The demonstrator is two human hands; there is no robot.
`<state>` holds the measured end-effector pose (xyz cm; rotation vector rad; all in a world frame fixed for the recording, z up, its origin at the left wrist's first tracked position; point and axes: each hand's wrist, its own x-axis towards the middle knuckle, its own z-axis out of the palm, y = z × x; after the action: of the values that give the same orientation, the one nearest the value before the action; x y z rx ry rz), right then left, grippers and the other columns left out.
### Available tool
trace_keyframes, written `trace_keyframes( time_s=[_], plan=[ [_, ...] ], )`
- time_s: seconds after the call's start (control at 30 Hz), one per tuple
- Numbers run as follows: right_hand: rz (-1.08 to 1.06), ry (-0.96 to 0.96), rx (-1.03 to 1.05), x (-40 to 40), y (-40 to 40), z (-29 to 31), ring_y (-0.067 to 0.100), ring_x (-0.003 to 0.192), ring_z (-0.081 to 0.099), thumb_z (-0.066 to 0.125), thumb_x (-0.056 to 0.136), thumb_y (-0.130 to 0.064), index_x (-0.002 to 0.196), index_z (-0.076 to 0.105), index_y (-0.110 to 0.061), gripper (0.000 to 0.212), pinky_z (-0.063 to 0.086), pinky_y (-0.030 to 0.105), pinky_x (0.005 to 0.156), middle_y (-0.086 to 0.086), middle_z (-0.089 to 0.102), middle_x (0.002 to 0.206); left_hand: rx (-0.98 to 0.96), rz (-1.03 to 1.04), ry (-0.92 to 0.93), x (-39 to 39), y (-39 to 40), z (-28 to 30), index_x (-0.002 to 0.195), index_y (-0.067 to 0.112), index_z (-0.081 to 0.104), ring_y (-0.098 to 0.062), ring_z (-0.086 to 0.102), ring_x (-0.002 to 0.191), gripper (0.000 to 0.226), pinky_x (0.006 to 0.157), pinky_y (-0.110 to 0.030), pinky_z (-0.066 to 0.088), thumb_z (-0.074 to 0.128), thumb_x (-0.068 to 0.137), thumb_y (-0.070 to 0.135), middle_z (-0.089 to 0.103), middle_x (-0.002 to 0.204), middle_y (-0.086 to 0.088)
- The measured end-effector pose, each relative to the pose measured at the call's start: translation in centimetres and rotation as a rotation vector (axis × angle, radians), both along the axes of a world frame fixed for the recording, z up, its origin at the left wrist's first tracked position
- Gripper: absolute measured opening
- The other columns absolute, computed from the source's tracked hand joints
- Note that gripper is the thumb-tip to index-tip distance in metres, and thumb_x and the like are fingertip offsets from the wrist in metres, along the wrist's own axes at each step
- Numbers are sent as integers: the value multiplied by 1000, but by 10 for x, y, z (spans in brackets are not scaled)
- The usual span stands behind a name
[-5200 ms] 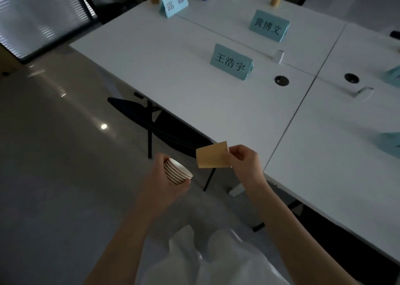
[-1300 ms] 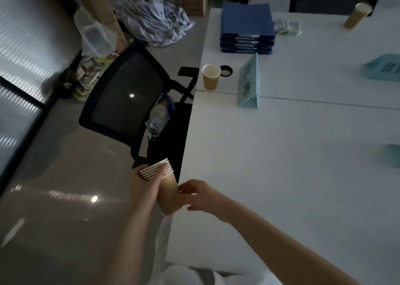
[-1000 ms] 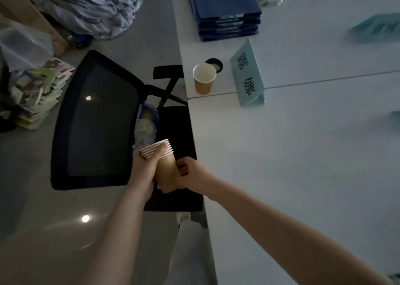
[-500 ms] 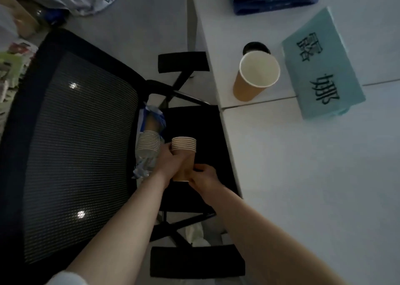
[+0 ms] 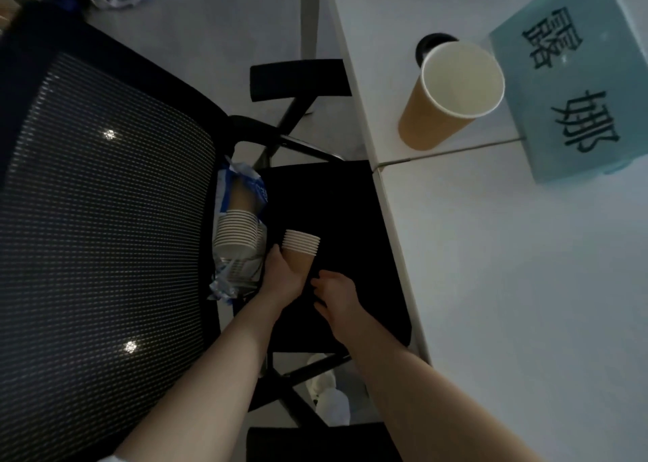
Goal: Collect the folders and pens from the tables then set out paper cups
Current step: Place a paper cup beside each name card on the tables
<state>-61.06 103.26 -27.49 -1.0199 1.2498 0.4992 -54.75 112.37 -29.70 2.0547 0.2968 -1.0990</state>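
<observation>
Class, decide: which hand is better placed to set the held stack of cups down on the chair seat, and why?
Left. The left hand already grips the stack of cups just over the chair seat; the right hand holds nothing.

A white tabletop (image 5: 508,286) fills the right side, made of two slabs that meet at a thin seam. On the far slab a single tan paper cup (image 5: 445,100) stands upright and open, just beside a dark round cable hole (image 5: 426,42). A pale blue name card (image 5: 575,76) with black characters stands just right of the cup, straddling the seam. To the left, the black seat of an office chair (image 5: 354,223) carries an opened plastic sleeve of stacked cups (image 5: 236,232), lying against the mesh backrest (image 5: 105,216). Grey floor (image 5: 224,12) shows beyond the chair.
</observation>
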Motion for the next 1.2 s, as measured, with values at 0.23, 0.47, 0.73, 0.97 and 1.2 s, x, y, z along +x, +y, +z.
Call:
trace_keyframes(
  time_s=[0.23, 0.47, 0.73, 0.97, 1.2],
  plan=[
    [123, 12, -117, -14, 3, 43, 41, 118, 53, 40, 94, -9, 131, 47, 5, 39, 43, 50, 103, 28, 56, 126, -5, -26, -49, -33, 9, 42, 90, 21, 48, -15, 51, 91, 18, 62, -10, 38, 45, 97, 5, 53, 90, 8],
    [421, -241, -321, -40, 2, 130, 7, 100, 53, 41, 98, -13, 128, 51, -21, 33, 42, 13, 78, -3, 59, 122, 14, 109, -63, -59, 19, 85, 125, 7, 51, -17, 57, 88, 40, 67, -26, 43, 47, 88, -6, 62, 111, -13],
    [515, -536, -557, -72, -53, 219, 11, 116, 56, 44, 93, -8, 124, 57, -20, 35, 48, 24, 97, -3, 63, 124, 98, 235, -365, -108, -43, 176, 120, 11, 55, -26, 58, 101, 34, 79, -34, 45, 51, 86, 3, 62, 109, -8],
    [554, -647, -673, -69, -137, 239, 13, 108, 61, 45, 89, 1, 115, 62, -13, 34, 49, 29, 96, 1, 68, 112, 93, 100, -787, -170, -123, 197, 130, 9, 49, -24, 41, 132, 48, 108, -42, 41, 61, 83, 5, 47, 140, -9],
    [739, -756, -813, -52, -208, 245, 20, 109, 58, 50, 89, -2, 120, 58, -9, 33, 49, 39, 98, 7, 61, 119, 415, -351, -772, -232, -178, 178, 147, 10, 38, -39, 20, 146, 65, 113, -59, 25, 47, 85, 30, 29, 157, -15]
  ],
)
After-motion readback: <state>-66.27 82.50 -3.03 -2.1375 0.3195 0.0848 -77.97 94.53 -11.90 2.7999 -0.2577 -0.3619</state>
